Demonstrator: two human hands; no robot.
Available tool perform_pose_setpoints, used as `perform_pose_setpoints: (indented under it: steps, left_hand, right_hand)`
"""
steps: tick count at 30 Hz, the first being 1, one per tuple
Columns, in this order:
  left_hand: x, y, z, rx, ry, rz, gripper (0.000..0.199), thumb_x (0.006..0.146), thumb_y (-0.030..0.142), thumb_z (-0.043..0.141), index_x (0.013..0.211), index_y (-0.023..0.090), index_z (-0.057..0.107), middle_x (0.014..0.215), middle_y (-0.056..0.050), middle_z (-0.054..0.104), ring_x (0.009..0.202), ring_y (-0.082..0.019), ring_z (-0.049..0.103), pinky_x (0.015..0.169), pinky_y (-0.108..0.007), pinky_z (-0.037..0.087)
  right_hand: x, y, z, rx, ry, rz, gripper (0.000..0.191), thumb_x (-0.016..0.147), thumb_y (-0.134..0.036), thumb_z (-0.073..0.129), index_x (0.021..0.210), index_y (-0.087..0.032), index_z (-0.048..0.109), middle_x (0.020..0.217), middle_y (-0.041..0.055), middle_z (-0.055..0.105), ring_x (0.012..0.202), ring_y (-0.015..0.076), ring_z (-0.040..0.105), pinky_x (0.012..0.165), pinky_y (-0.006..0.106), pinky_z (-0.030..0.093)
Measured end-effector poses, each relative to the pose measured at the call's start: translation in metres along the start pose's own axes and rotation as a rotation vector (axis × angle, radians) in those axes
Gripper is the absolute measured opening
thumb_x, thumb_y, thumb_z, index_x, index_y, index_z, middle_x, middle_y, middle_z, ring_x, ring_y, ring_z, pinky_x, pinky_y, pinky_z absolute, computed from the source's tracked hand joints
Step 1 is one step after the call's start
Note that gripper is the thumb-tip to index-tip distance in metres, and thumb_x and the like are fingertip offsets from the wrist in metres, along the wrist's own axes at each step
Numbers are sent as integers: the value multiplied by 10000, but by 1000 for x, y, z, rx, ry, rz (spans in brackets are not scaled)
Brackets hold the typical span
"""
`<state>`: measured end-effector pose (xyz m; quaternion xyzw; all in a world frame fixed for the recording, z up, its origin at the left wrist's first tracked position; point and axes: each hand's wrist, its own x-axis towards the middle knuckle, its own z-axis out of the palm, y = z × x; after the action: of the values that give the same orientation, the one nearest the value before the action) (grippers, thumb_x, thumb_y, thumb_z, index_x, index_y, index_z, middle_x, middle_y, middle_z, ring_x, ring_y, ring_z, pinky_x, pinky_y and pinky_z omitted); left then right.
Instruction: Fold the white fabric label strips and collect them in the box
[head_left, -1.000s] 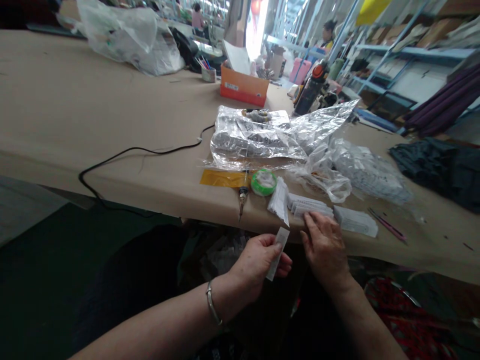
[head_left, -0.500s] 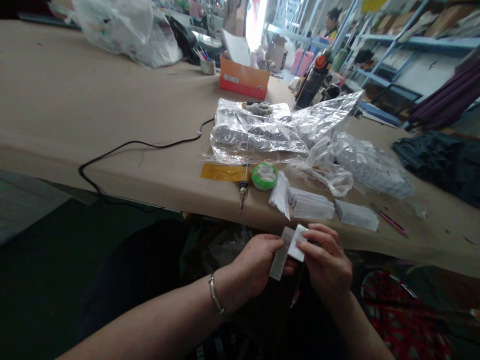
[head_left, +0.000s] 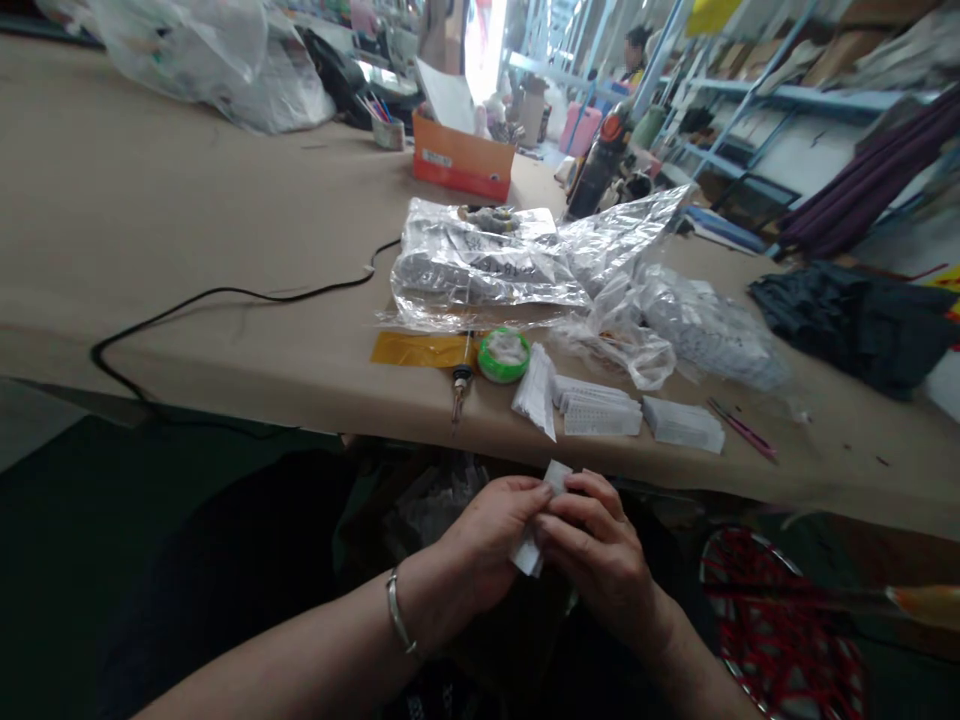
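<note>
Just in front of the table edge, my left hand (head_left: 495, 530) pinches a translucent white strip (head_left: 528, 555) between thumb and fingers. My right hand (head_left: 604, 545) is closed over the same strip from the other side; its fingers cover most of the strip, and the white piece it held is hidden. On the table beyond lie a folded white paper bundle (head_left: 537, 392), a stack of printed strips (head_left: 598, 408) and a second stack of pale strips (head_left: 684, 424). Pink tweezers (head_left: 742, 430) rest to their right.
A soldering iron (head_left: 462, 385) points toward me beside a green tin (head_left: 504, 355) and amber film (head_left: 416, 349). Behind are clear plastic bags (head_left: 487, 265), an orange box (head_left: 461, 160) and a black cable (head_left: 247, 293). A person (head_left: 636, 55) is far back.
My hands have come together, and my right hand now covers the strip and the white piece that showed apart before. The whole view has shifted, with table items appearing farther left.
</note>
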<state>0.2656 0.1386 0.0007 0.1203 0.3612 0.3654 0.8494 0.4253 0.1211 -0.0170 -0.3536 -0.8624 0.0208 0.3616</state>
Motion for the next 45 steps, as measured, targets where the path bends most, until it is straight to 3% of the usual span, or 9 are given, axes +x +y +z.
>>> perform_pose_setpoints:
  steps: [5, 7, 10, 17, 21, 25, 31, 35, 45]
  left_hand:
    - [0, 1, 0, 141, 93, -71, 137, 831, 239, 608, 846, 103, 608, 735, -89, 687, 594, -140, 639, 601, -264, 528]
    - [1, 1, 0, 163, 112, -69, 140, 831, 244, 614, 848, 106, 602, 736, -85, 690, 604, -140, 644, 610, -265, 533]
    - [2, -1, 1, 179, 134, -73, 150, 826, 251, 623, 841, 103, 605, 729, -83, 689, 599, -141, 646, 605, -265, 537]
    - [4, -3, -2, 198, 158, -60, 142, 847, 243, 599, 867, 103, 607, 758, -80, 686, 604, -131, 647, 575, -238, 535]
    - [2, -3, -2, 197, 179, -48, 135, 855, 233, 584, 869, 100, 598, 752, -78, 680, 587, -128, 642, 570, -241, 536]
    - [1, -5, 0, 195, 161, -49, 157, 859, 239, 570, 856, 87, 611, 745, -87, 675, 536, -118, 620, 545, -243, 524]
    - [-1, -6, -1, 69, 48, 37, 158, 733, 219, 694, 747, 67, 654, 629, -35, 610, 489, -69, 538, 460, -163, 398]
    - [-5, -4, -5, 0, 60, 82, 207, 639, 235, 762, 710, 68, 665, 666, -48, 625, 552, -73, 549, 487, -154, 380]
    - [-7, -8, -9, -62, 41, 112, 230, 613, 235, 763, 726, 62, 661, 711, -67, 637, 572, -77, 562, 499, -148, 389]
  right_hand:
    - [-16, 58, -31, -460, 169, 283, 506, 896, -306, 524, 1360, -141, 409, 1212, 182, 541, 1195, 315, 463, 972, 553, 416]
    - [-27, 82, -38, -638, 123, 369, 587, 883, -409, 529, 1363, -95, 404, 1273, 226, 502, 1223, 358, 427, 973, 593, 388]
    - [-43, 101, -39, -667, 83, 358, 450, 901, -330, 514, 1306, -133, 493, 1281, 190, 532, 1221, 326, 447, 990, 566, 383]
    - [-51, 105, -48, -542, 223, 325, 203, 895, -210, 531, 1022, -192, 688, 1031, 97, 690, 1028, 223, 611, 936, 438, 481]
    - [-40, 93, -58, -481, 331, 354, 169, 894, -237, 547, 950, -169, 691, 944, 87, 699, 886, 196, 659, 845, 382, 530]
    - [-18, 50, -48, -299, 409, 274, 146, 829, -151, 626, 942, -223, 684, 982, 56, 674, 989, 218, 624, 893, 430, 502]
    - [4, -9, 7, -10, 134, 25, 209, 811, -110, 643, 898, -290, 701, 868, 8, 654, 972, 197, 580, 898, 446, 489]
    - [3, -14, 24, 50, 65, -22, 186, 829, -107, 625, 912, -255, 701, 856, 12, 674, 981, 188, 583, 925, 448, 463]
    - [4, -17, 20, 51, -17, -46, 193, 859, -116, 565, 948, -226, 697, 902, 31, 711, 1029, 195, 588, 976, 426, 420]
